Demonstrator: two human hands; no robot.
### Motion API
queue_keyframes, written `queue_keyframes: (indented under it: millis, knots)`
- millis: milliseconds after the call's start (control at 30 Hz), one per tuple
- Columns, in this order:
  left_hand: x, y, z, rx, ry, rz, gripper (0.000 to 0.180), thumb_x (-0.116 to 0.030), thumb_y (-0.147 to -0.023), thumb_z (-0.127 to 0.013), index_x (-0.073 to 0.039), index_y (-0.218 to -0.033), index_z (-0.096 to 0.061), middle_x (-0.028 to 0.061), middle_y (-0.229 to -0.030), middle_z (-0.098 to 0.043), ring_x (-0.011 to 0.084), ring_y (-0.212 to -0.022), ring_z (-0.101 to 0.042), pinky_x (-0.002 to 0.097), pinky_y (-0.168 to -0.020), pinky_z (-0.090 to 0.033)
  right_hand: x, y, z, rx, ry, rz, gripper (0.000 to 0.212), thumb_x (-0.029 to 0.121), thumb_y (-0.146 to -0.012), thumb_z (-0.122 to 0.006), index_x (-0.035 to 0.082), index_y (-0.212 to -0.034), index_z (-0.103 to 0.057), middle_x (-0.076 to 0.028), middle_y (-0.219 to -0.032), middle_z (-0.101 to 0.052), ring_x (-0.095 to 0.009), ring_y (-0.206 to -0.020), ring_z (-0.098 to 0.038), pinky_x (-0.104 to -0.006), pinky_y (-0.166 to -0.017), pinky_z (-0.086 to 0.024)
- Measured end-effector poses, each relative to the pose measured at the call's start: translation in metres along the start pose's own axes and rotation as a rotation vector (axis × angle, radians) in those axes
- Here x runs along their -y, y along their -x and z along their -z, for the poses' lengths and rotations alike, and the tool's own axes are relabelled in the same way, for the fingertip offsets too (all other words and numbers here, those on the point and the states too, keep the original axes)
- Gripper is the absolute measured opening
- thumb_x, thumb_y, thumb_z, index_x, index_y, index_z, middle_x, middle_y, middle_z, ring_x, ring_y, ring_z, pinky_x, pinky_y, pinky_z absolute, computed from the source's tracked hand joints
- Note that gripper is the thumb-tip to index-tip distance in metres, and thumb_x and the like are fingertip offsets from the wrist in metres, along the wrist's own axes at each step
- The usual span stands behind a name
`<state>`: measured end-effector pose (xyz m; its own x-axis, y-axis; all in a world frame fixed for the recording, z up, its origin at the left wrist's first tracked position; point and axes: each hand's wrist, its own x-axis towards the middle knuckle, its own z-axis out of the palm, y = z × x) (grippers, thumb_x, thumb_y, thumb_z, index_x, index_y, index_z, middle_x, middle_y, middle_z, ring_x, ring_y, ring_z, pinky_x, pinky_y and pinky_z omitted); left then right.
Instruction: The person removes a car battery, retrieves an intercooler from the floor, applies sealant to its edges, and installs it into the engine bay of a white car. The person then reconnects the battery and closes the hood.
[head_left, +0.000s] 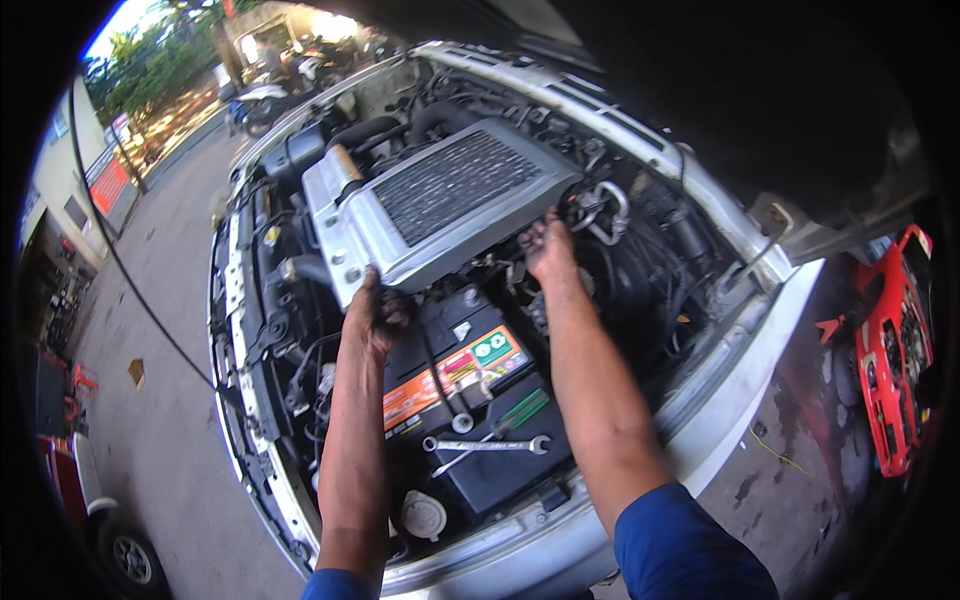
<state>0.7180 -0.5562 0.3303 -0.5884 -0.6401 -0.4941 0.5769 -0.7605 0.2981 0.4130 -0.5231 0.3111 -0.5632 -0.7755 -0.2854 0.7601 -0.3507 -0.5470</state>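
A silver intercooler (430, 195) with a dark finned core lies tilted across the top of the engine. My left hand (377, 315) grips its near left corner, thumb on top and fingers curled underneath. At its near right edge, my right hand (546, 248) holds on with bent fingers, partly hidden by the metal. Below the hands sits a black car battery (470, 350) with an orange label. On the battery lie a combination wrench (487, 445), a green-handled screwdriver (522, 410) and a long-handled ratchet-like tool (461, 421).
The white car's fender (740, 400) runs along the right, below the raised hood (800, 120). A round reservoir cap (424, 515) is near the front corner. Hoses and metal pipes (610, 212) surround the engine. A red car part (890, 360) stands at far right.
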Motion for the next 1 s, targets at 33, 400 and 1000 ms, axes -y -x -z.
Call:
queue_keyframes:
  millis: [33,400,1000]
  knots:
    - [-0.004,0.003,0.000,-0.042,0.005,0.032,0.052,-0.054,-0.100,-0.051,-0.018,-0.067,-0.035,-0.0058,-0.054,-0.027,0.0082,-0.043,-0.026,0.0232,-0.038,-0.020,-0.001,-0.002,0.006,0.011,-0.028,0.020,0.022,0.036,-0.104,-0.053,0.019,-0.089,-0.052,0.005,-0.061,-0.038,-0.010,-0.049,-0.033,-0.0280,-0.053,-0.037]
    - [0.030,0.143,0.059,-0.163,-1.582,-0.876,0.036,-0.027,-0.099,-0.061,0.005,-0.116,-0.065,0.0174,-0.099,-0.072,0.0170,-0.091,-0.068,0.0351,-0.084,-0.053,0.016,-0.023,0.025,0.139,0.113,0.006,0.015,0.029,-0.106,-0.047,0.018,-0.096,-0.048,0.002,-0.063,-0.037,-0.010,-0.049,-0.031,-0.0257,-0.051,-0.034]
    - [-0.075,0.203,0.167,-0.455,-2.261,-0.811,0.040,-0.031,-0.090,-0.068,-0.007,-0.121,-0.067,0.0136,-0.095,-0.053,0.0320,-0.084,-0.060,0.0439,-0.073,-0.050,0.020,-0.041,0.026,0.128,0.185,0.093,0.030,0.037,-0.108,-0.039,0.015,-0.091,-0.053,0.001,-0.061,-0.038,-0.011,-0.048,-0.033,-0.0239,-0.050,-0.034]
